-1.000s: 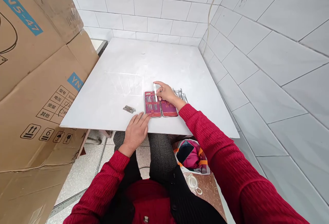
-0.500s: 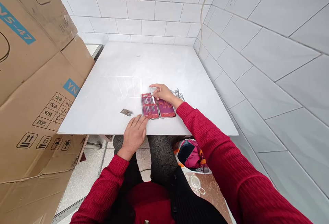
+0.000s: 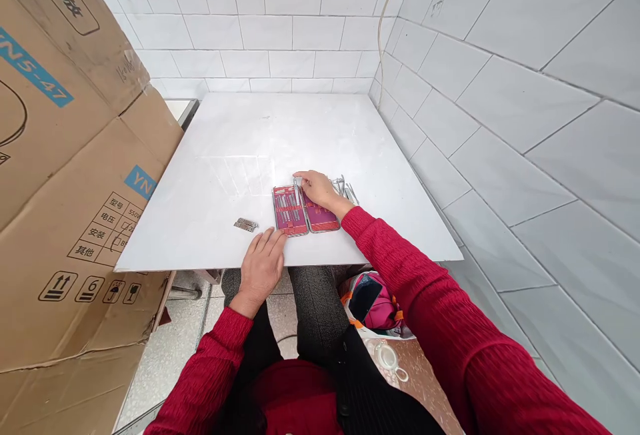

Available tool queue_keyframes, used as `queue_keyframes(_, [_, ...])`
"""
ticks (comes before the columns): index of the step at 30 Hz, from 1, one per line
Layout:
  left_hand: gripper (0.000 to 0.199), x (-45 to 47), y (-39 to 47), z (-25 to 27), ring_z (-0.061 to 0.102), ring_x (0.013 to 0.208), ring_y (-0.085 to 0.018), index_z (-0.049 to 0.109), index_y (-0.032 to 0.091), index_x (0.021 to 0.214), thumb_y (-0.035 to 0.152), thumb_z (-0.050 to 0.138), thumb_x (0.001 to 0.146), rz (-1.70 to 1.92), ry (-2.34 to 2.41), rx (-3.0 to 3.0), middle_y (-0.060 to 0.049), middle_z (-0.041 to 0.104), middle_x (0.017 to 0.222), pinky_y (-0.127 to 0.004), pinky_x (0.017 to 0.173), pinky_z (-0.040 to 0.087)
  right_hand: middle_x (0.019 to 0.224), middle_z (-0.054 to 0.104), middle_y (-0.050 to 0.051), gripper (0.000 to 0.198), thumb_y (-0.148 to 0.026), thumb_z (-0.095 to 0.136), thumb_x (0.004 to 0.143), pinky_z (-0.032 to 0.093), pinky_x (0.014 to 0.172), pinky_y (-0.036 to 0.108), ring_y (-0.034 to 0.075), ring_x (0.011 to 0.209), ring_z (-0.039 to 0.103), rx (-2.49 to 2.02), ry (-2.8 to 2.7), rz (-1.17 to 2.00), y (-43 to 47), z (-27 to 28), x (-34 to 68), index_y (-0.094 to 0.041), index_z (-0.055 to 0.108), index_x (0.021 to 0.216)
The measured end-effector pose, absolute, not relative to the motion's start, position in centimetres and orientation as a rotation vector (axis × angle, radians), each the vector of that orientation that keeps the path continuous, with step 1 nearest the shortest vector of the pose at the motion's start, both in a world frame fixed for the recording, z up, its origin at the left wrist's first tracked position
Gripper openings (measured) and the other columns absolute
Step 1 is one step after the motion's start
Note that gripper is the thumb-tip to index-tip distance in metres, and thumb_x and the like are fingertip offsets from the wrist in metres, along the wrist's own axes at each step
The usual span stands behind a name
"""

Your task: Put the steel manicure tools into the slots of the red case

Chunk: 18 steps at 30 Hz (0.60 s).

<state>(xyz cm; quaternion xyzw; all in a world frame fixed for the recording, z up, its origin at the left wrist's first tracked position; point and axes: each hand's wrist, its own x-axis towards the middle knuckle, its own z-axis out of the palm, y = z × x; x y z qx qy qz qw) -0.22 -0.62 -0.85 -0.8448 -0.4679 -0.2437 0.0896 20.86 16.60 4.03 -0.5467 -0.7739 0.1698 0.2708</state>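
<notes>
Two hands work at the white table (image 3: 225, 122): the left hand (image 3: 261, 263) lies flat over the near edge, gripping nothing, fingertips at the corner of an open red case (image 3: 324, 226), a nail clipper (image 3: 245, 224) to its left. The right hand (image 3: 318, 188) is closed on a slim tool (image 3: 297, 192), lower against the case's left half than a second ago; whether it is in a slot I cannot tell. Beyond loose tools (image 3: 349, 190), the widest room runs to the tiled wall (image 3: 290, 55)

Bright, diffuse light | pale glare on tabletop (image 3: 320, 128) | edges stretched
</notes>
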Motion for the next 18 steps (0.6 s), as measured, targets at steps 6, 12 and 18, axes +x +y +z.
queue_keyframes(6, [0.042, -0.2, -0.6, -0.7, 0.054, 0.133, -0.029, 0.06, 0.014, 0.135, 0.01, 0.044, 0.096, -0.726, -1.375, -2.508, -0.008, 0.063, 0.139, -0.046, 0.114, 0.04, 0.122, 0.069, 0.009, 0.046, -0.011, 0.038, 0.098, 0.045, 0.096, 0.033, 0.021, 0.106, 0.062, -1.535, -2.095, 0.427, 16.8, 3.7, 20.5, -0.019, 0.067, 0.132])
queue_keyframes(12, [0.042, -0.2, -0.6, -0.6, 0.054, 0.134, -0.029, 0.059, 0.013, 0.136, 0.01, 0.043, 0.096, -0.726, -1.366, -2.506, -0.009, 0.064, 0.139, -0.046, 0.114, 0.039, 0.112, 0.067, 0.009, 0.045, -0.01, 0.037, 0.097, 0.044, 0.088, 0.031, 0.021, 0.097, 0.06, -1.589, -2.123, 0.403, 16.5, 4.0, 19.9, -0.02, 0.073, 0.121])
queue_keyframes(18, [0.046, -0.2, -0.5, -0.7, 0.054, 0.135, -0.028, 0.057, 0.016, 0.14, 0.01, 0.043, 0.096, -0.726, -1.382, -2.52, -0.01, 0.063, 0.139, -0.047, 0.114, 0.04, 0.095, 0.061, 0.007, 0.037, -0.01, 0.038, 0.096, 0.039, 0.07, 0.027, 0.019, 0.084, 0.055, -1.526, -2.195, 0.341, 14.8, 4.1, 19.8, -0.02, 0.074, 0.095])
